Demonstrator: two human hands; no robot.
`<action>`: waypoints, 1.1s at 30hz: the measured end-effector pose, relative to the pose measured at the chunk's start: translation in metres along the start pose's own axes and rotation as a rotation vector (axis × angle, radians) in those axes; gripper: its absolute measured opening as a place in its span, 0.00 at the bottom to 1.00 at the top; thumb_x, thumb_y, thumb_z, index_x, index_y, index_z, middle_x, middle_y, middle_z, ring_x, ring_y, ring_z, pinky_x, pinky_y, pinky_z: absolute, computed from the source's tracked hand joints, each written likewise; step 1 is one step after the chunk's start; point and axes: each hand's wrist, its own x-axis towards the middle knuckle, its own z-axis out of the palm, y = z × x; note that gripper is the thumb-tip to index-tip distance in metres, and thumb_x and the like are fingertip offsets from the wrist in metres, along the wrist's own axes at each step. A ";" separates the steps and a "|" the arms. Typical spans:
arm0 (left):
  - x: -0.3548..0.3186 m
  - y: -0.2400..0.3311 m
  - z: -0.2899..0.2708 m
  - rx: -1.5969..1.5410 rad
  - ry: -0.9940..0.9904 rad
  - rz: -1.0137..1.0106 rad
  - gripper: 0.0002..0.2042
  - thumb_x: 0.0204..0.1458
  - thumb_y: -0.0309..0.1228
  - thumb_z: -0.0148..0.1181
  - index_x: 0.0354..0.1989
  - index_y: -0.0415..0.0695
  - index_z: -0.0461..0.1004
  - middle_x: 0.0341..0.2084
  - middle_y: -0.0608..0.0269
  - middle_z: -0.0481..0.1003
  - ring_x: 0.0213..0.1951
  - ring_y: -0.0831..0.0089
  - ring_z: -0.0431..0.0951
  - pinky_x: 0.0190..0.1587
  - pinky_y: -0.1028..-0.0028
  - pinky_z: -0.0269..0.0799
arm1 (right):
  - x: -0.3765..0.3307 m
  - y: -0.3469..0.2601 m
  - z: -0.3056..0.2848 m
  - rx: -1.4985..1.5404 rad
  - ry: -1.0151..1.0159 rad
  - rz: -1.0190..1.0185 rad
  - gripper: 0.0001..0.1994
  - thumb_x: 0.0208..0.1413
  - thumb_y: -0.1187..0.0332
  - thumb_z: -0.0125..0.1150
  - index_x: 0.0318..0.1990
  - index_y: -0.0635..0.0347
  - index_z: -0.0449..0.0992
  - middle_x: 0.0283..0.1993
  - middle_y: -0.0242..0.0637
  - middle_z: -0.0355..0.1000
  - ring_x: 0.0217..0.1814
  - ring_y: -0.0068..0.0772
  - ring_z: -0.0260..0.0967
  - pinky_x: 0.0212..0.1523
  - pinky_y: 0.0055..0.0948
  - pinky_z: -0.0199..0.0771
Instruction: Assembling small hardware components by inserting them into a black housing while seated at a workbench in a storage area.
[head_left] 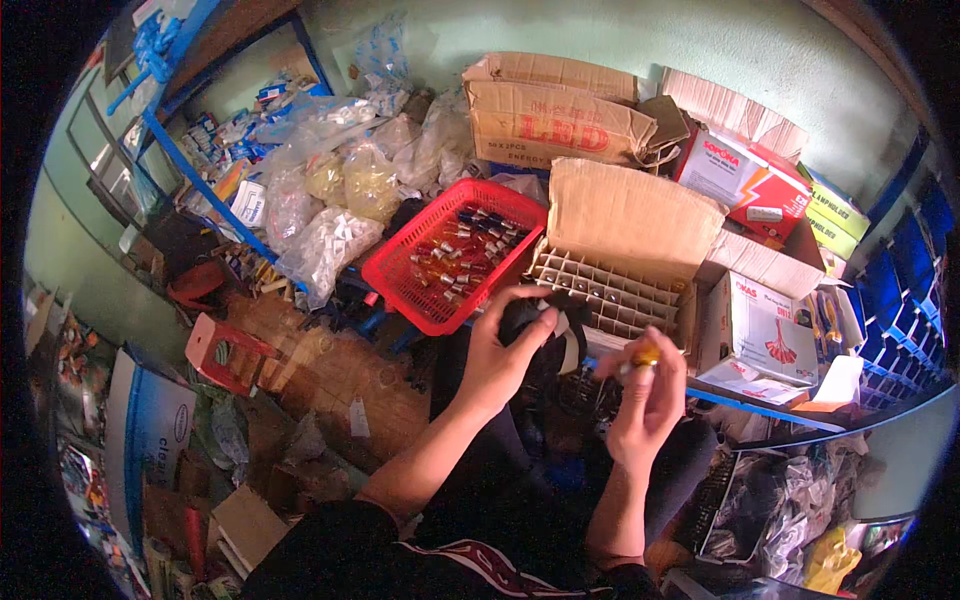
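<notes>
My right hand (648,405) is raised in front of the divided box and pinches a small amber bulb (646,355) in its fingertips. My left hand (508,345) is curled round a black item (520,318) with a pale strip beside it; its exact kind is hard to make out. Just beyond both hands stands an open cardboard box (630,215), split by card dividers (625,318) into small cells. Dark-tipped pieces sit in some of those cells. Left of it, a red plastic basket (400,285) holds many small bulbs (465,255) with metal caps, amber and dark.
Clear plastic bags (335,240) of small parts lie left of the basket. Behind stand a brown carton (560,120) and a red-and-white box (740,175). A white box (765,335) is at the right, inside the table's blue edge (760,410). A red stool (228,350) stands on the floor.
</notes>
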 end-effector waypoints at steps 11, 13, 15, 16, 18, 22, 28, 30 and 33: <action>0.001 -0.006 0.000 -0.152 -0.317 -0.010 0.19 0.75 0.41 0.44 0.58 0.40 0.75 0.52 0.62 0.78 0.55 0.76 0.76 0.59 0.72 0.70 | 0.005 0.014 0.011 -0.451 -0.061 -0.029 0.14 0.49 0.83 0.75 0.44 0.66 0.83 0.47 0.44 0.78 0.46 0.41 0.80 0.49 0.31 0.79; 0.001 0.002 -0.005 -0.159 -0.373 -0.096 0.16 0.71 0.35 0.51 0.60 0.39 0.75 0.54 0.61 0.77 0.59 0.77 0.73 0.62 0.73 0.67 | 0.007 0.012 0.011 -0.461 -0.035 -0.010 0.14 0.52 0.84 0.72 0.47 0.65 0.84 0.45 0.43 0.78 0.46 0.40 0.79 0.50 0.30 0.78; 0.000 0.008 -0.010 0.015 -0.430 0.093 0.18 0.65 0.27 0.59 0.62 0.39 0.74 0.57 0.61 0.75 0.60 0.77 0.71 0.63 0.72 0.66 | 0.008 0.013 0.009 -0.459 -0.047 -0.021 0.14 0.54 0.84 0.70 0.48 0.65 0.84 0.44 0.43 0.78 0.46 0.40 0.79 0.50 0.30 0.78; 0.001 0.011 -0.014 -0.041 -0.491 -0.066 0.28 0.61 0.25 0.63 0.70 0.38 0.67 0.66 0.59 0.70 0.65 0.74 0.69 0.67 0.71 0.63 | 0.009 0.013 0.008 -0.455 -0.056 -0.038 0.14 0.56 0.84 0.68 0.50 0.64 0.84 0.44 0.43 0.78 0.46 0.39 0.79 0.50 0.29 0.77; 0.000 0.018 -0.009 -0.061 -0.487 0.020 0.32 0.60 0.26 0.65 0.74 0.38 0.62 0.69 0.58 0.66 0.67 0.72 0.67 0.69 0.69 0.62 | 0.010 0.010 0.005 -0.463 -0.075 -0.042 0.13 0.57 0.84 0.67 0.49 0.65 0.84 0.45 0.44 0.79 0.46 0.38 0.79 0.50 0.29 0.77; 0.001 0.024 -0.018 0.140 -0.540 0.185 0.43 0.56 0.26 0.69 0.78 0.36 0.52 0.76 0.53 0.59 0.74 0.64 0.61 0.74 0.65 0.56 | 0.006 0.011 0.009 -0.317 -0.001 0.167 0.08 0.62 0.80 0.66 0.47 0.66 0.83 0.43 0.46 0.81 0.42 0.35 0.79 0.48 0.27 0.77; -0.005 0.021 -0.010 0.398 -0.560 0.298 0.28 0.59 0.26 0.67 0.68 0.37 0.68 0.64 0.49 0.73 0.68 0.59 0.72 0.72 0.63 0.62 | 0.001 0.015 0.004 -0.411 -0.031 0.198 0.05 0.65 0.75 0.67 0.45 0.66 0.81 0.36 0.42 0.82 0.37 0.28 0.78 0.43 0.26 0.76; -0.007 0.018 -0.004 0.439 -0.482 0.394 0.22 0.60 0.26 0.67 0.62 0.38 0.72 0.57 0.48 0.77 0.62 0.56 0.77 0.66 0.62 0.69 | 0.001 0.013 0.008 -0.368 -0.027 0.209 0.06 0.66 0.73 0.67 0.45 0.66 0.80 0.35 0.39 0.81 0.36 0.25 0.76 0.42 0.25 0.75; -0.007 0.018 -0.001 0.439 -0.487 0.425 0.19 0.61 0.27 0.66 0.59 0.37 0.73 0.54 0.49 0.78 0.58 0.57 0.79 0.62 0.62 0.72 | 0.002 0.020 0.005 -0.252 -0.005 0.266 0.07 0.67 0.71 0.67 0.44 0.66 0.79 0.32 0.33 0.78 0.34 0.20 0.73 0.39 0.23 0.73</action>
